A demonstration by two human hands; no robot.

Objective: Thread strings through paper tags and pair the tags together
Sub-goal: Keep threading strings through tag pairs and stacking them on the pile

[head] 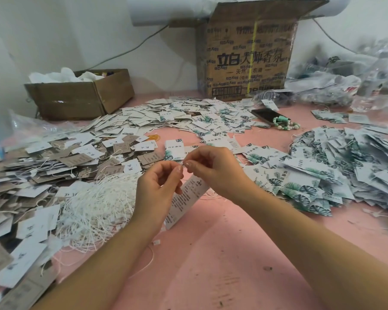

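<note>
A pink work surface (pixel 233 253) set against a white wall is strewn with paper tags. In the head view, a person's two bare forearms reach in from the near edge and the hands meet above the middle of the surface. The left hand (pixel 157 186) and right hand (pixel 213 168) are fingertip to fingertip. Each grip is closed to a fine thumb-and-forefinger pinch on a thin white string (pixel 183 164), and the other fingers are loosely curled. A long white tag (pixel 186 200) printed with dark text hangs tilted just beneath the hands, its upper end at the left hand's lower fingers. Which fingers bear it cannot be told. A loose heap of white strings (pixel 94 211) lies just left of the hands. Beyond it, a spread of grey-brown and white tags (pixel 54 162) runs to the left edge. Leaf-print tags (pixel 345 157) are banked along the right side, and more tags (pixel 188 113) are scattered toward the far edge. A tall printed cardboard box (pixel 246 59) stands open at the far edge, with a low cardboard box (pixel 81 95) at the far left corner. A dark phone (pixel 267 115) and a green bead bracelet (pixel 287 125) lie touching near the tall box. Clear plastic bags (pixel 345 86) are heaped at the far right corner.
</note>
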